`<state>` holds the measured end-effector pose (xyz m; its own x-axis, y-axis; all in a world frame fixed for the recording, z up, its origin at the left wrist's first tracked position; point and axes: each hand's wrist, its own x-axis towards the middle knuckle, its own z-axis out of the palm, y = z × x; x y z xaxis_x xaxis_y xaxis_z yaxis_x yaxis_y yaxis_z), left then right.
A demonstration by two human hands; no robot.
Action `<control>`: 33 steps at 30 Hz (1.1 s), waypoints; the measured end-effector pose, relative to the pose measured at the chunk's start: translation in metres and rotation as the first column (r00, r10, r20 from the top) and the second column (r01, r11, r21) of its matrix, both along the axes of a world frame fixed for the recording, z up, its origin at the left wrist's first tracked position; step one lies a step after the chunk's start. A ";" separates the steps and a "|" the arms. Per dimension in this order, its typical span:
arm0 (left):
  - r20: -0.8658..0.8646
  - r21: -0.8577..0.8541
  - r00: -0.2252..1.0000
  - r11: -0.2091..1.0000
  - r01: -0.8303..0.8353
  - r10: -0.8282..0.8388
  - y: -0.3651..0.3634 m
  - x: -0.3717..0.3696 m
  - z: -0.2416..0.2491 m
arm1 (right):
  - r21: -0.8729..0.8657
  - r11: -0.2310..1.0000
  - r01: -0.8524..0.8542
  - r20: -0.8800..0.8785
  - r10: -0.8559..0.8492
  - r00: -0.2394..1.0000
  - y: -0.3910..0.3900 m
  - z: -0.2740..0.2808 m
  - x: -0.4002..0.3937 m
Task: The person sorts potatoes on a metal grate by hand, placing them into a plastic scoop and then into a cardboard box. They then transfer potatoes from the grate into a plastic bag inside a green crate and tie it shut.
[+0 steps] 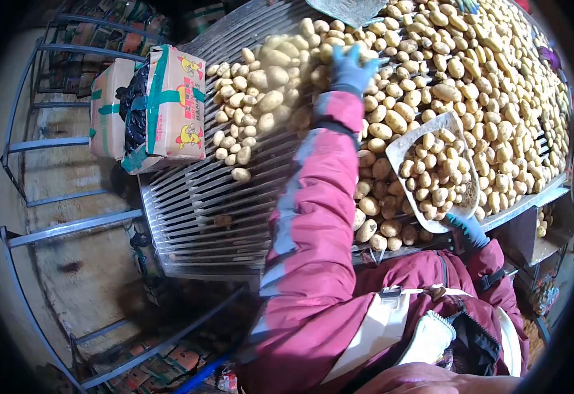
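My left hand [353, 69], in a blue-grey glove, reaches far out over the slatted metal table [198, 203]. Its fingers are spread on the potatoes [398, 118] at the left edge of the heap. Close to my body, my right hand [469, 231], gloved in green and grey, grips the near end of a pale scoop [412, 197]. Small potatoes [435, 167] fill much of that scoop, which lies among the bigger ones. Left of my left hand, a looser group of potatoes [254, 92] is spread over the slats, some blurred.
A taped cardboard box [175, 108] with black plastic stands at the table's left end. Metal rails [70, 230] run along the left side. Another scoop-like grey tray [346, 8] lies at the far edge, and part of another person's glove [469, 5] shows at the top.
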<state>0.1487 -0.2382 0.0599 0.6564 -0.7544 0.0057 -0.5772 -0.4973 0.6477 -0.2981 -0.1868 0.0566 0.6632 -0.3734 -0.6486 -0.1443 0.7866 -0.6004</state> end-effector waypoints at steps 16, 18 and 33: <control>0.198 0.354 0.945 0.918 0.177 -0.259 0.118 0.031 -0.035 | 0.036 0.999 -0.026 0.093 0.022 0.995 -0.012 -0.009 -0.023; 0.074 0.287 0.968 0.934 0.211 -0.241 0.152 0.020 -0.034 | 0.028 0.996 -0.089 0.023 0.088 0.996 -0.017 -0.009 -0.026; 0.085 0.181 0.996 0.983 -0.004 -0.012 0.031 0.033 -0.018 | 0.005 0.996 -0.095 0.084 0.094 0.992 -0.021 -0.010 -0.023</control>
